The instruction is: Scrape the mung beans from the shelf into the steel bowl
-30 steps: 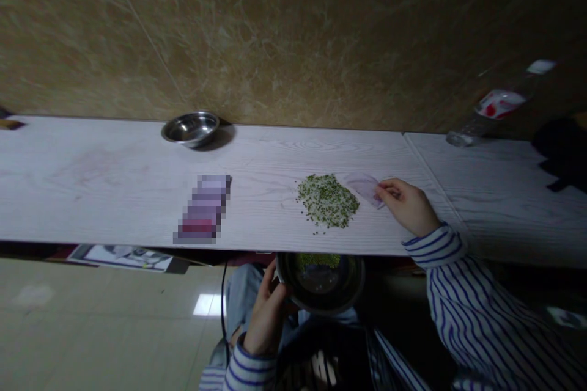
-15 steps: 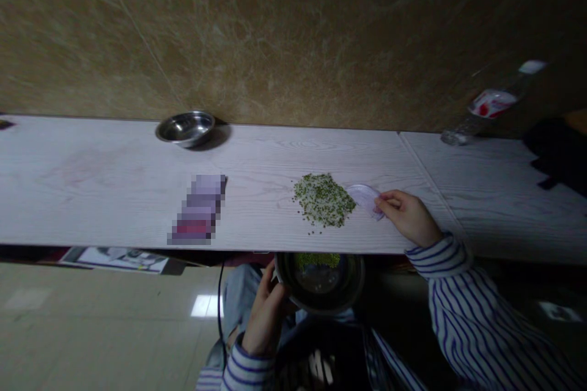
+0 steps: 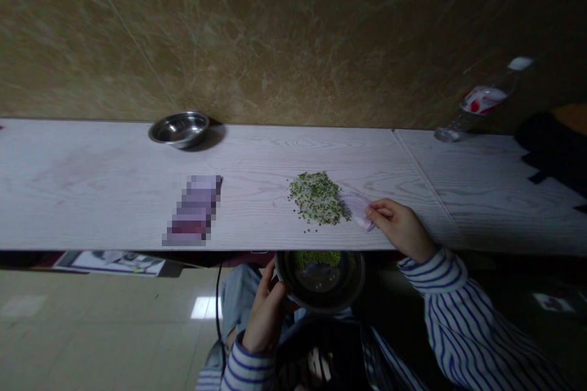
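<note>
A pile of green beans mixed with white grains lies on the pale wood-grain table. At its right edge, my right hand pinches a thin, see-through plastic disc, much like a lid, its far side touching the pile. Below the table's front edge, my left hand grips the left rim of a metal bowl. Green beans lie in the bowl's far part, with a few pale specks nearer to me. The table edge hides the bowl's far rim.
A second metal bowl stands by the wall at the back left. A blurred-out flat object lies left of the pile. At the right are a clear bottle with a red-white label and a dark item.
My right hand has moved the plastic disc slightly left and toward me, along the pile's right edge. The disc is tilted differently. My left hand and its bowl stay put.
</note>
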`<move>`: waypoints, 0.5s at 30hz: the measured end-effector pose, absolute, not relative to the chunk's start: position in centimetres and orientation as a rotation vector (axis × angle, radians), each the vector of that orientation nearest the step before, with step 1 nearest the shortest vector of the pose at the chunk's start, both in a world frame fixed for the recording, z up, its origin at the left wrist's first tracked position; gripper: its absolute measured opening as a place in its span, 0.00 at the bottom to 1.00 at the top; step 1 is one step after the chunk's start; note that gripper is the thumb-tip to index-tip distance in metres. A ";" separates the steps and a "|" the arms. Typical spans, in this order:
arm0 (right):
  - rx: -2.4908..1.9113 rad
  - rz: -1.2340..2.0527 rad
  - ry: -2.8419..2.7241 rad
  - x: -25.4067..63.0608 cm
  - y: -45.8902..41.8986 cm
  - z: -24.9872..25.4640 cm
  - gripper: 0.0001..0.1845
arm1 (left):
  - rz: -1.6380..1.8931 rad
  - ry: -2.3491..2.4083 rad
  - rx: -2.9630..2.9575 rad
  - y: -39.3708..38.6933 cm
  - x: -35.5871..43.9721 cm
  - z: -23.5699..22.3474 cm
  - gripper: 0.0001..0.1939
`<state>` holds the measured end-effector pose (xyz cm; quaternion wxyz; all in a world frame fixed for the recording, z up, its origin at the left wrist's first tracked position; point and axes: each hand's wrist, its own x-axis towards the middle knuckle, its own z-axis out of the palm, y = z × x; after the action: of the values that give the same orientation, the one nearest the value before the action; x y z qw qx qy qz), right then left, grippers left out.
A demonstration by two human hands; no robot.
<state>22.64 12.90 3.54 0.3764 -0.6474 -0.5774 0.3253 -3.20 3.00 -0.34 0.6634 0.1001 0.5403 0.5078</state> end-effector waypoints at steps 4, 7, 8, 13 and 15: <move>-1.637 0.850 -1.487 22.1 12.6 3.6 0.11 | 1.146 1.217 0.229 2.9 -3.2 -0.5 0.34; -1.621 0.866 -1.491 21.7 12.3 3.5 0.10 | 1.145 1.200 0.228 2.9 -3.2 -0.6 0.34; -1.611 0.874 -1.496 21.5 12.3 3.4 0.10 | 1.146 1.195 0.226 2.8 -3.2 -0.5 0.34; -1.576 0.908 -1.555 21.1 12.0 3.6 0.10 | 1.153 1.199 0.200 2.9 -3.1 -0.3 0.34; -1.589 0.883 -1.546 21.5 12.1 3.7 0.10 | 1.151 1.198 0.198 2.9 -3.0 -0.2 0.35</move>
<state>21.50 12.12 3.67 0.3688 -0.6189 -0.6022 0.3438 -3.03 2.86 -0.22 0.6700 0.0879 0.5315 0.5108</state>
